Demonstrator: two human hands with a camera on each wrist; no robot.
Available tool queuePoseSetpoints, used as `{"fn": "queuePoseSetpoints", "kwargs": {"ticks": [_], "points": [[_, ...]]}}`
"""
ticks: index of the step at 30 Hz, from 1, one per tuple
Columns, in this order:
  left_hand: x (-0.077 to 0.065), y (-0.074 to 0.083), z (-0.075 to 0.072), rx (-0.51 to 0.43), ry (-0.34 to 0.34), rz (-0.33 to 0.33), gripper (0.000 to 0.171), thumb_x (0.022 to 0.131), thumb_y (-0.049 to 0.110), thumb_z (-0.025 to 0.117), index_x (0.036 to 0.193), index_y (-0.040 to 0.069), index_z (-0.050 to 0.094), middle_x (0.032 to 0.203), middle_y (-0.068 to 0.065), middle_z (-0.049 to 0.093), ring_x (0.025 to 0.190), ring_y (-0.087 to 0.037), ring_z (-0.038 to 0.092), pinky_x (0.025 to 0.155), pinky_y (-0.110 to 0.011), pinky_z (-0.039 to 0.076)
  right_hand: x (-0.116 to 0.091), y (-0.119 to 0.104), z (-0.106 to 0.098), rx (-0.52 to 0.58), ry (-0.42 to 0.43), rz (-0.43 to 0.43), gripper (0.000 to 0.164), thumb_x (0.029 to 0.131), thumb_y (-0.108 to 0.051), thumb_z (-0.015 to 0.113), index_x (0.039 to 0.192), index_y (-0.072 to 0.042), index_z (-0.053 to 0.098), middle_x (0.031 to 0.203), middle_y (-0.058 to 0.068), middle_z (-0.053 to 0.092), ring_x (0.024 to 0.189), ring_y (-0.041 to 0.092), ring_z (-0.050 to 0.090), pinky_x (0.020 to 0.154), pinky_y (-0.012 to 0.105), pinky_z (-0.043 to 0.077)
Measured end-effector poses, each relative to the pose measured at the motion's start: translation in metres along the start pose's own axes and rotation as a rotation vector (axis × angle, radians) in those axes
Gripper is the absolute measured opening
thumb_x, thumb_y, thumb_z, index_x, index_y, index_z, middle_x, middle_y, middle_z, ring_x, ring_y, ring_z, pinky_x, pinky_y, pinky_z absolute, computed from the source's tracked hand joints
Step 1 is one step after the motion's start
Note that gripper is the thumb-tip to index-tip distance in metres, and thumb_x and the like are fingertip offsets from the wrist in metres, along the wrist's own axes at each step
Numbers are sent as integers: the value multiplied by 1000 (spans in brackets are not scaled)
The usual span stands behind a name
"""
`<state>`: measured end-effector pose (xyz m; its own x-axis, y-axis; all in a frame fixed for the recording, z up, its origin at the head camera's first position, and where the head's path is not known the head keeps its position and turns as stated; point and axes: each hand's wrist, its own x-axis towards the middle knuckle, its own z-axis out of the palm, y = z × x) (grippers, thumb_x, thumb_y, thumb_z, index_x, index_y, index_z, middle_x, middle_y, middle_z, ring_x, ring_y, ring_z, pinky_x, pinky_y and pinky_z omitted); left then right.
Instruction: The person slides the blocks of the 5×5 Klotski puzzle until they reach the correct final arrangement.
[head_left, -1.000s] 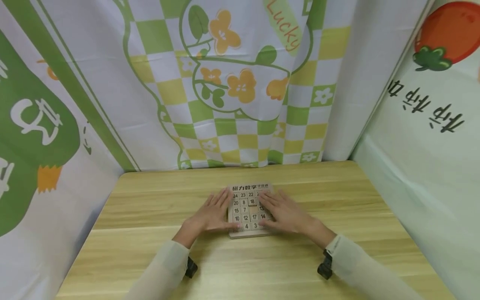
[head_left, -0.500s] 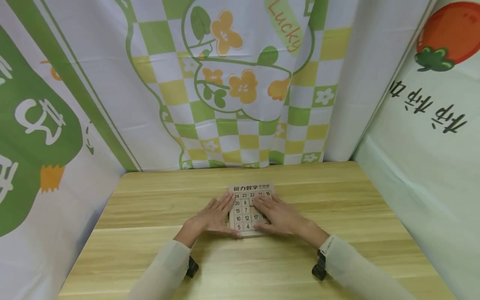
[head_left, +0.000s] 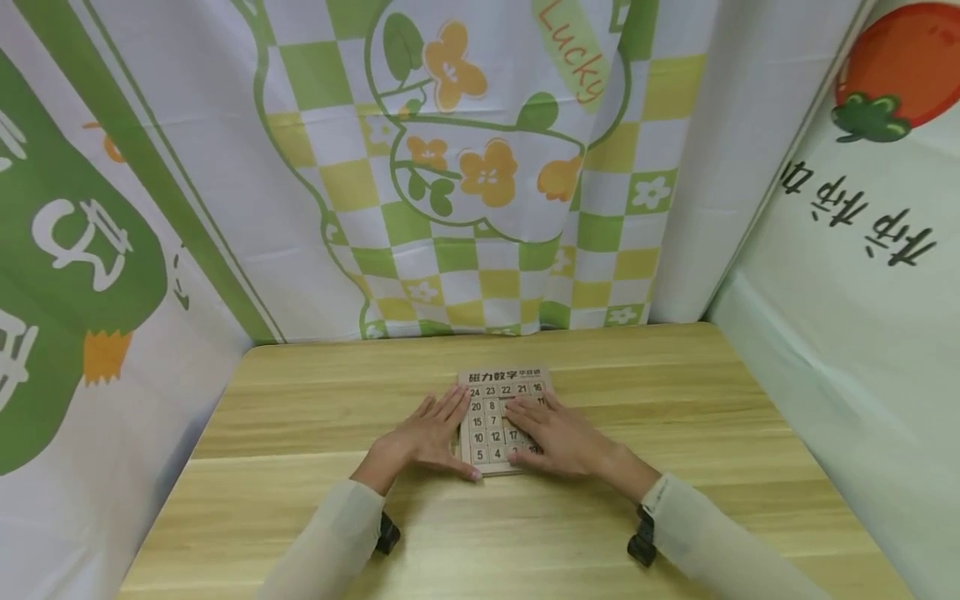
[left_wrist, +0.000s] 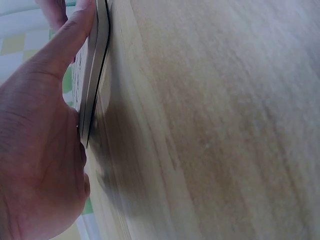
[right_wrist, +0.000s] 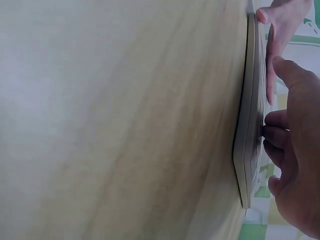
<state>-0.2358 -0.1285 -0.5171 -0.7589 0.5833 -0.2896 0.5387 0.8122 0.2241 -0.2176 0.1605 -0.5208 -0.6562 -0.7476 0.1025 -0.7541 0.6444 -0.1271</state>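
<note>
A wooden number sliding puzzle (head_left: 497, 454) lies flat on the table, with numbered square tiles and a line of printed characters along its far edge. My left hand (head_left: 423, 442) rests against its left side, fingers extended, thumb at the near edge. In the left wrist view that thumb (left_wrist: 65, 42) lies along the board's rim (left_wrist: 92, 75). Over the right half of the tiles, my right hand (head_left: 562, 437) touches them with its fingertips, hiding several numbers. From the right wrist view, the fingers (right_wrist: 277, 131) of this hand bend slightly down onto the tile face.
The light wooden table (head_left: 300, 400) spreads around the puzzle. Behind it hangs a green and yellow checked curtain (head_left: 465, 258), and printed white cloth (head_left: 840, 333) closes off the sides. Each wrist carries a small black camera (head_left: 642, 537).
My right hand has shifted left across the tiles from the right side, uncovering the top right numbers. My left thumb has moved slightly down to the near edge.
</note>
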Motion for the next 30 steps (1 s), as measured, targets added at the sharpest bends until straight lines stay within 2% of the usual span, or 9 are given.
{"fn": "queuePoseSetpoints", "kwargs": {"ticks": [11,25,30], "points": [[0,1,0,-1,16,1,137,80,81,72,170,3,4,178,-15,-3,165,-30,-1,133,-56,6,-13,-11,-5,81,6,17,72,106,-53,59,155,-1,52,161,20,49,148,47,44,123,65,33],[1,-1,5,-20,21,17,138,80,80,74,169,2,3,178,-17,-4,165,-31,-2,133,-53,9,-16,-10,0,90,2,12,75,106,-55,57,158,-2,48,164,18,45,150,42,43,124,59,33],[2,-2,6,-39,22,26,138,81,78,74,169,2,1,178,-17,-6,165,-30,-3,133,-51,10,-15,-9,-3,111,6,28,75,106,-55,58,159,-4,47,164,19,44,150,44,43,123,62,34]]}}
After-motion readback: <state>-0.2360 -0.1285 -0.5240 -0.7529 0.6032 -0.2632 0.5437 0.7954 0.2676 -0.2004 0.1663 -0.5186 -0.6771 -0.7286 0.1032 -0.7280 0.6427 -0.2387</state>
